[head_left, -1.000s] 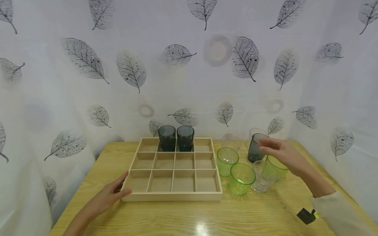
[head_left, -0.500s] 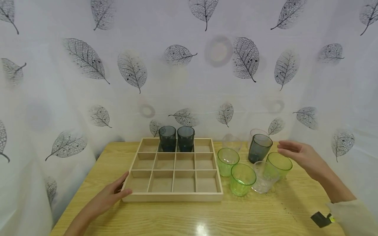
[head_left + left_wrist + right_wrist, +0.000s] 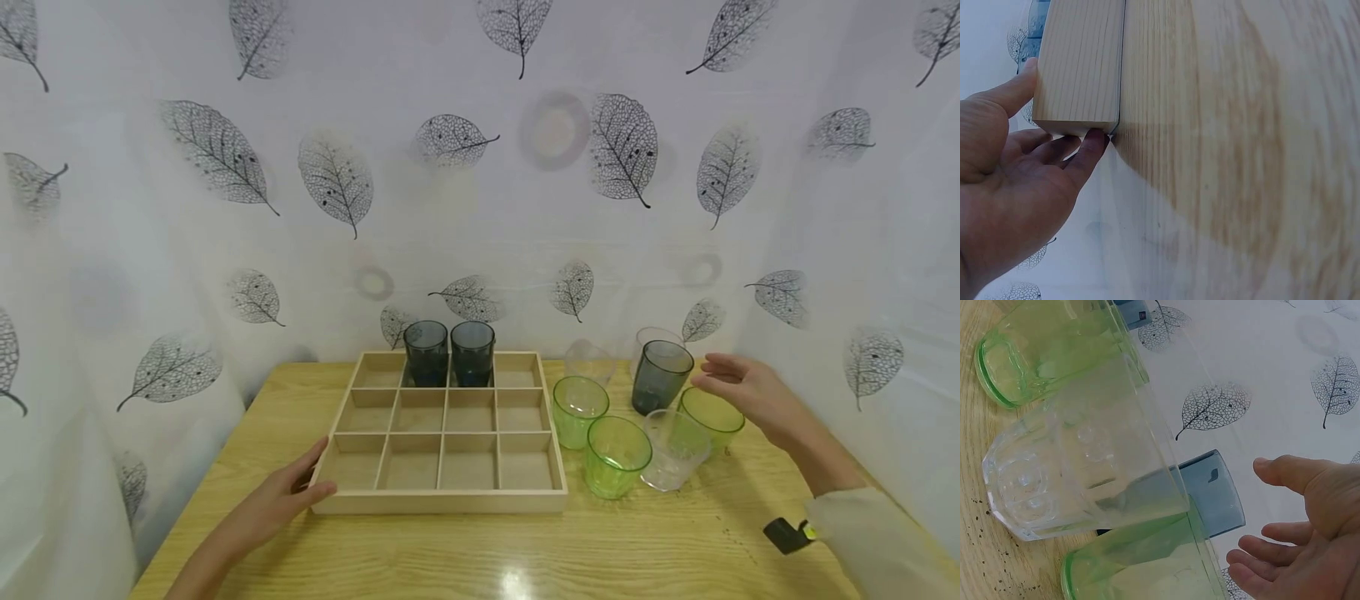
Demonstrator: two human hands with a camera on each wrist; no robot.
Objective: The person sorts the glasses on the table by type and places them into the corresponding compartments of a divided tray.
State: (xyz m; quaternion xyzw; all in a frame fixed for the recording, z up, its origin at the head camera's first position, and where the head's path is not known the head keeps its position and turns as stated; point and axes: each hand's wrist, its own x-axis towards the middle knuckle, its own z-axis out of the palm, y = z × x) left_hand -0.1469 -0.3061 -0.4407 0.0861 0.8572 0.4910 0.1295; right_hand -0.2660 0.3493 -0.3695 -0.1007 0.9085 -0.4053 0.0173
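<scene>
- Twelve compartments divide the wooden box (image 3: 438, 502), which lies on the table (image 3: 420, 558).
- The left hand (image 3: 288, 492) grips the box's front left corner, thumb at the rim and fingers against the left end wall.
- The right hand (image 3: 757, 396) holds nothing: its thumb is spread from its loosely bent fingers, just beside the single dark glass (image 3: 660, 379) and apart from it.
- Two dark glasses (image 3: 427, 358) stand side by side in the two middle compartments of the back row.
- Two green glasses (image 3: 617, 458) stand just right of the box, one nearer the front.
- Farther right, a clear glass (image 3: 671, 467) stands in front of the third green glass (image 3: 722, 417) and overlaps it in view.
- More see-through glassware (image 3: 588, 362) stands behind, too faint to make out fully.
- A leaf-printed curtain (image 3: 450, 225) hangs behind the table.
</scene>
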